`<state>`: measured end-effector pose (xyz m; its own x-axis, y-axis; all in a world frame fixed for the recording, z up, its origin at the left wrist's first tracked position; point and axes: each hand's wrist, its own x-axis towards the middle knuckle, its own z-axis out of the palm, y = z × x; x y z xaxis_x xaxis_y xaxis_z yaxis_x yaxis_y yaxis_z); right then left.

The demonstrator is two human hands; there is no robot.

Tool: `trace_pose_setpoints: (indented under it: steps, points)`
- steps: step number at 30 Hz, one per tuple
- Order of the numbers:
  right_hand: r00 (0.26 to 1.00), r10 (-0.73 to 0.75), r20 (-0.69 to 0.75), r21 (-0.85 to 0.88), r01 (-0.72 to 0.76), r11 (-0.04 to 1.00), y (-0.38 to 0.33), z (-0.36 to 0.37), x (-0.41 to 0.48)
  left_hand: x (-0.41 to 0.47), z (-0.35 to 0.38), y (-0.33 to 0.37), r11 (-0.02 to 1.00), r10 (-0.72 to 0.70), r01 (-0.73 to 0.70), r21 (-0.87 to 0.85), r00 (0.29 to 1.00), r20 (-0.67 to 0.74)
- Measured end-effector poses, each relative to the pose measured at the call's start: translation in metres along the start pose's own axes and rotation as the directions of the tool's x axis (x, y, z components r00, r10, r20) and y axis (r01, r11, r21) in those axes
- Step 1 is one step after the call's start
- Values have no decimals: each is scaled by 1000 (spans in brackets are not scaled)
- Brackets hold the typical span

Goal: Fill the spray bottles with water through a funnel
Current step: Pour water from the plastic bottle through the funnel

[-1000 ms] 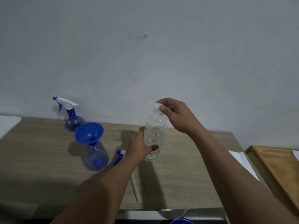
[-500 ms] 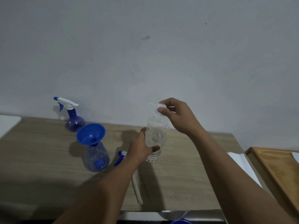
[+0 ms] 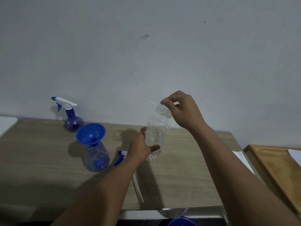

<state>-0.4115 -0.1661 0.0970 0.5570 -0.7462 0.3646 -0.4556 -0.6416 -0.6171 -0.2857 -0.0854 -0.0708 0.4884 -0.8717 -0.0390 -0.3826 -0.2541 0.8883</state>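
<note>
A clear plastic water bottle (image 3: 156, 132) is held upright above the wooden table (image 3: 40, 160). My left hand (image 3: 141, 147) grips its lower body. My right hand (image 3: 180, 110) pinches the white cap (image 3: 160, 109) at the bottle's top. To the left stands an open blue spray bottle (image 3: 96, 158) with a blue funnel (image 3: 91, 133) sitting in its neck. A second blue spray bottle (image 3: 73, 121) with its white trigger head on stands by the wall. A loose spray head (image 3: 120, 158) with its white tube (image 3: 137, 188) lies on the table, partly behind my left forearm.
A wooden tray (image 3: 276, 173) with white paper sits to the right of the table. White sheets (image 3: 241, 160) lie at the table's right edge. A blue round object (image 3: 181, 221) shows below the front edge. A white surface (image 3: 6, 124) adjoins on the far left.
The bottle and both hands have stayed in nearly the same place. My right hand's fingers have shifted slightly on the cap.
</note>
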Motion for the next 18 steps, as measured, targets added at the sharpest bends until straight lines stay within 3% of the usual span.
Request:
trace_pose_setpoints:
  steps: [3,10,14,18]
  points:
    - [999,-44,19,-119,45,992,5,14,-8,-1,2,-1,999,-19,18,-34,1000,-16]
    - [997,-11,-78,-28,9,1000,13,21,-17,7,1,-3,997,-8,8,-74,1000,1]
    - [973,180,-142,54,-174,983,45,20,-47,8,4,-11,998,19,-21,-62,999,-32]
    - [964,261,-55,52,-258,965,74,38,-80,8,6,-16,997,52,-56,-61,996,-74]
